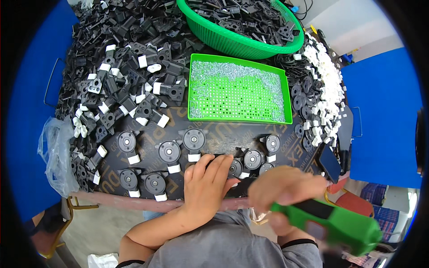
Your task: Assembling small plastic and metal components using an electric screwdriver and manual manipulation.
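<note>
My left hand (205, 183) is bent over the table near its front edge, fingers and thumb around a black part with a round disc (235, 168) that they partly cover. My right hand (286, 185), blurred by motion, grips a green power screwdriver (339, 223) with a black panel; its dark front end points left toward the left hand. The tip is hard to make out. Right of the left fingers lie more round-disc parts (253, 159) with white tabs. Several like them, such as one disc part (169, 152), stand in loose rows to the left.
A green tray (241, 119) of small silvery screws lies beyond my hands. Behind it stands a green basket (241, 42) full of black parts. Black brackets (129, 67) heap up on the left, white pieces (328, 89) on the right. A phone (330, 165) lies near the right edge.
</note>
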Available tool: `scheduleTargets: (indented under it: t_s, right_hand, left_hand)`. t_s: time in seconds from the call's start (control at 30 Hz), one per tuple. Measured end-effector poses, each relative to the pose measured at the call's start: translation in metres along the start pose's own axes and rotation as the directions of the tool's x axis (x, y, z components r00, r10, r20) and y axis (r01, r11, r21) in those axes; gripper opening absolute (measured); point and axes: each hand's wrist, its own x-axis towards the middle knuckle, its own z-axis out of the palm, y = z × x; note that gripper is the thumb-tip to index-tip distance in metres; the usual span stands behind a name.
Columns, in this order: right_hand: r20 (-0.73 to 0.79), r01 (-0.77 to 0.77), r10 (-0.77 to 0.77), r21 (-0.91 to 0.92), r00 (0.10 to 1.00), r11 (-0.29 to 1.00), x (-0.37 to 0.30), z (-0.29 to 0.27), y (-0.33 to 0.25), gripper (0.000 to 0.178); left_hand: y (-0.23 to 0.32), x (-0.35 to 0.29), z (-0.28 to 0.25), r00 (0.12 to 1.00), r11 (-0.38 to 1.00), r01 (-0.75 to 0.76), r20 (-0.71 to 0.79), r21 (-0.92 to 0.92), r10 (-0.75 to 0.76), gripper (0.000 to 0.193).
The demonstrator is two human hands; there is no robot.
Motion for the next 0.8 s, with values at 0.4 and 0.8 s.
scheduleTargets:
  t_s: [0.4,0.8]
  right_hand:
    - [-0.447,0.131,-0.147,-0.066,0.883,0.989,0.055,-0.05,0.083,0.027]
    - [-0.41,0.084,-0.089,-0.031,0.908,0.996,0.057,-0.046,0.096,0.024]
  left_hand:
    - [-0.024,0.026,-0.034,0.99,0.935,0.14,-0.065,0.326,-0.126,0.048]
    - [-0.007,0.019,-0.019,0.999,0.997,0.032,0.02,0.068,-0.033,0.05]
